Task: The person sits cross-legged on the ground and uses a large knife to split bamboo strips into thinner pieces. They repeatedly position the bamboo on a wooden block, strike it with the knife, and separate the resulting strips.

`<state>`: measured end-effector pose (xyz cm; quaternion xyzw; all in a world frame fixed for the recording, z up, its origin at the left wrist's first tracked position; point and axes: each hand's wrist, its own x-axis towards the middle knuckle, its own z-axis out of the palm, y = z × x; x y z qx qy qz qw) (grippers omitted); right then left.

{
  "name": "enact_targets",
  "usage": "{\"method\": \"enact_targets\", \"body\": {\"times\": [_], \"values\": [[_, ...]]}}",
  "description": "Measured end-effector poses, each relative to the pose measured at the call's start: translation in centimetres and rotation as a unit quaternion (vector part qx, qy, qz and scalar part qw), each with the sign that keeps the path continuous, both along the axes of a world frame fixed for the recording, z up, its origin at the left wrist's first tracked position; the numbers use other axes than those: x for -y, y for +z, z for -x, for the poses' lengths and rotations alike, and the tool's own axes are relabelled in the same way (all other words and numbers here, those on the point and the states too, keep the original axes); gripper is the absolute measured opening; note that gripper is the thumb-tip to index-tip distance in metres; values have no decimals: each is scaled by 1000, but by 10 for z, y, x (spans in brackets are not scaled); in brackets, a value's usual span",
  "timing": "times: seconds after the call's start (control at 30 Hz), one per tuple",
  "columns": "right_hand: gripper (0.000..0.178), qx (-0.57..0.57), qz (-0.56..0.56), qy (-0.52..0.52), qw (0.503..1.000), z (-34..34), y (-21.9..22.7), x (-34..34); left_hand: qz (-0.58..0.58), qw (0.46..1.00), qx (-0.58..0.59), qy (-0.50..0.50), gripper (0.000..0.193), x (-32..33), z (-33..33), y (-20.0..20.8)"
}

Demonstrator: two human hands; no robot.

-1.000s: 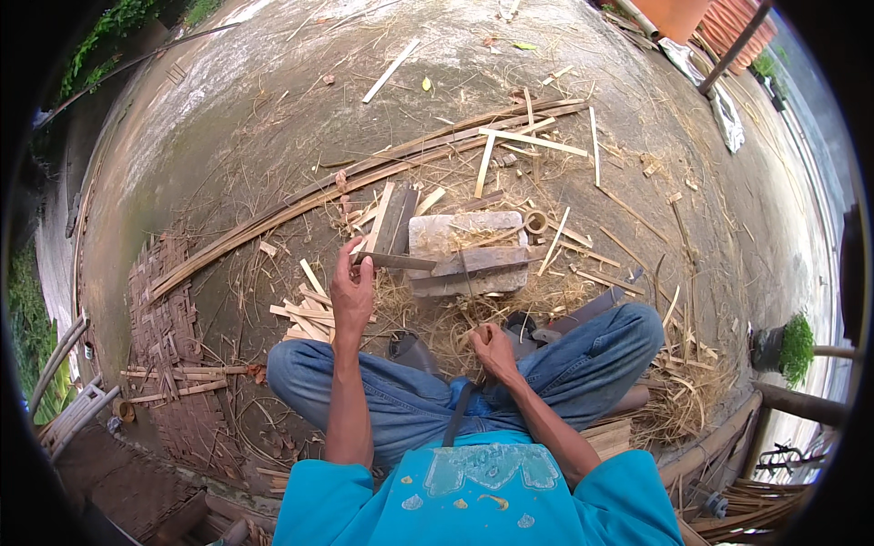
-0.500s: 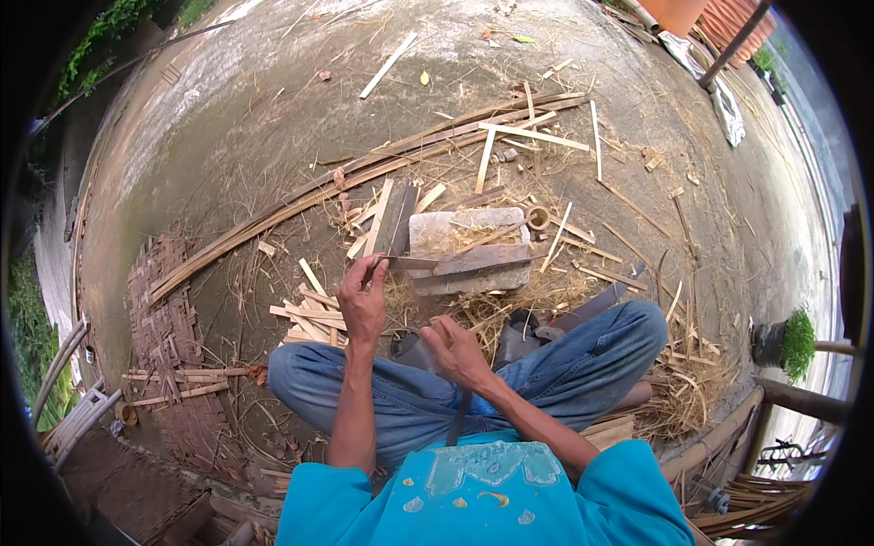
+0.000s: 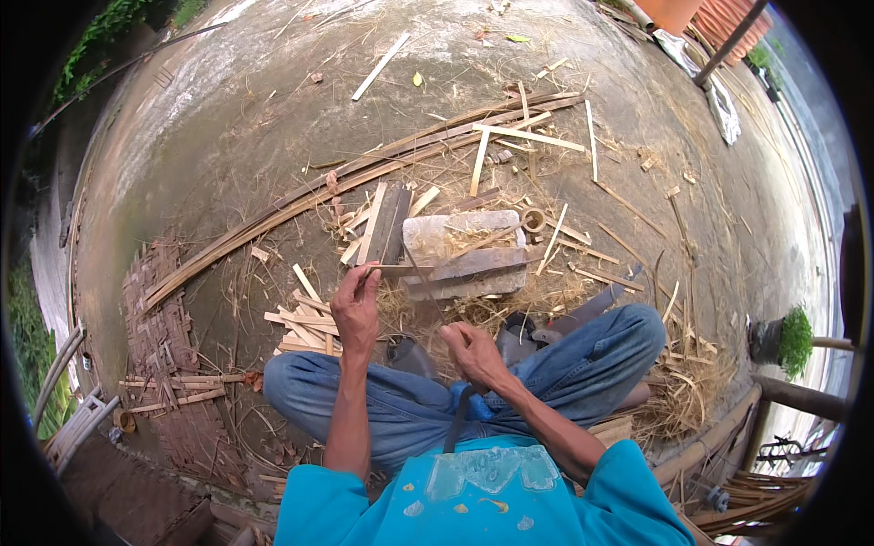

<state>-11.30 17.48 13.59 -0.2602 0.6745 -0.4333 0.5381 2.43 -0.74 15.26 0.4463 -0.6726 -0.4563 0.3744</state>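
Observation:
My left hand [image 3: 355, 309] pinches one end of a short, flat bamboo strip [image 3: 399, 270], which points right toward a pale stone block [image 3: 421, 238]. In my right hand [image 3: 477, 353], fingers closed, is a thin-bladed knife [image 3: 428, 289]. Its narrow blade slants up and left, crossing the strip near its right end; I cannot tell whether the two touch. A long dark handle [image 3: 459, 420] runs back from the right hand toward my body. On the block lie a brown wooden slat [image 3: 478, 263] and shavings, with a bamboo ring [image 3: 533, 219] at its far right corner.
Cut pale slats [image 3: 309, 320] lie left of my knee. Beyond the block, long bamboo strips [image 3: 300, 198] stretch across the ground. Near my right knee is a wide dark blade [image 3: 590, 308]. Shavings [image 3: 687, 391] are heaped at right, near a potted plant [image 3: 794, 341].
My right hand has moved slightly right, and the knife blade now shows across the strip. The left hand still pinches the strip, a little lower. The whole view has shifted slightly.

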Motion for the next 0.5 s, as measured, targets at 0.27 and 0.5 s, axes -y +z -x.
{"method": "enact_targets", "body": {"times": [0.27, 0.5], "values": [[42, -113, 15, -18, 993, 2, -46, -14, -12, 1000, -6, 8, 19, 0, -5, -5], [43, -153, -6, -33, 988, -5, -69, -26, -20, 1000, -11, -15, 25, 0, -7, -10]]}}
